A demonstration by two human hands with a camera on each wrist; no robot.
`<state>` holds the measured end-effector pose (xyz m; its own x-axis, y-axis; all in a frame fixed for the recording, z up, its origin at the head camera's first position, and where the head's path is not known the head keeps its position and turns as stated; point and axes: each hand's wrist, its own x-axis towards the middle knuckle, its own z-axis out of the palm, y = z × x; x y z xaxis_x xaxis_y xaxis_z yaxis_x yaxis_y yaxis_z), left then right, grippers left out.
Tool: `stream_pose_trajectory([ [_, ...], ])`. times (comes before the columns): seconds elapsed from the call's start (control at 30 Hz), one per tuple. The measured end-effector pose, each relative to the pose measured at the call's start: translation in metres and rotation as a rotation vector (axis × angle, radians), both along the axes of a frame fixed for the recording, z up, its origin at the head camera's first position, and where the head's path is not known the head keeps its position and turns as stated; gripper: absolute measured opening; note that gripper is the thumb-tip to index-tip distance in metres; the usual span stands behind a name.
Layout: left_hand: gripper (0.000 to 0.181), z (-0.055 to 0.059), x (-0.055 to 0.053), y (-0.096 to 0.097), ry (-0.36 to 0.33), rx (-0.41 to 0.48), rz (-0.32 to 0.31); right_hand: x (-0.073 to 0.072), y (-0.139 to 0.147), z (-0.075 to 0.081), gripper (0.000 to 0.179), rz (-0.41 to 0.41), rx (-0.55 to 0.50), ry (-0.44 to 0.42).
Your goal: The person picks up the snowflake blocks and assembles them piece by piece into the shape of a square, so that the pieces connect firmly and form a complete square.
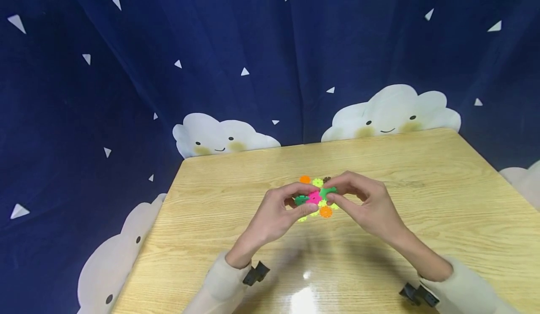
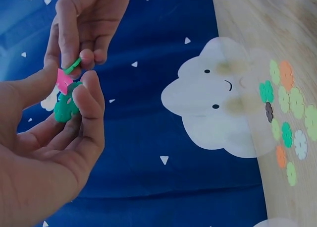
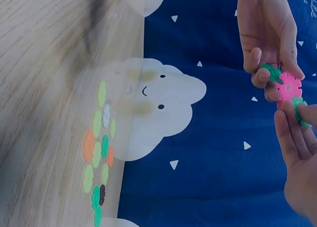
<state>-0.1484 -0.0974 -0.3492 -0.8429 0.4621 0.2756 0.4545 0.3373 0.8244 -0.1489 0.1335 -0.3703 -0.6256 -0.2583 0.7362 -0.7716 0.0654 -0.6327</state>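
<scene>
Above the table, my left hand [image 1: 274,213] pinches a pink notched disc [image 3: 289,87] between thumb and fingers. A dark green disc [image 2: 64,108] is joined to the pink one on the left hand's side. My right hand [image 1: 371,204] pinches a brighter green disc [image 1: 327,192] against the pink disc's other edge. In the right wrist view the green disc [image 3: 299,110] meets the pink rim; how deep the notches engage is hidden by the fingers. Both hands' fingertips are close together.
Several loose notched discs lie on the wooden table [image 1: 219,201] beyond and below the hands, among them an orange disc [image 1: 326,212], a white disc [image 2: 300,144] and a brown disc [image 2: 269,112]. A blue curtain [image 1: 236,33] with clouds hangs behind the table.
</scene>
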Motion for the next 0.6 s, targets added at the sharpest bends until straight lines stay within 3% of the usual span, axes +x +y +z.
stream_pose_trajectory([
  [0.17, 0.029, -0.001, 0.002, 0.003, 0.038, 0.009, 0.024, 0.002, -0.004, 0.0, 0.043, 0.006, -0.004, 0.007],
  [0.43, 0.028, -0.001, 0.003, 0.008, 0.096, 0.025, 0.071, 0.005, -0.012, 0.002, 0.037, -0.025, -0.041, -0.049],
  [0.6, 0.029, -0.002, 0.002, 0.011, 0.094, 0.022, 0.097, 0.006, -0.014, 0.004, 0.035, -0.064, -0.039, -0.068],
])
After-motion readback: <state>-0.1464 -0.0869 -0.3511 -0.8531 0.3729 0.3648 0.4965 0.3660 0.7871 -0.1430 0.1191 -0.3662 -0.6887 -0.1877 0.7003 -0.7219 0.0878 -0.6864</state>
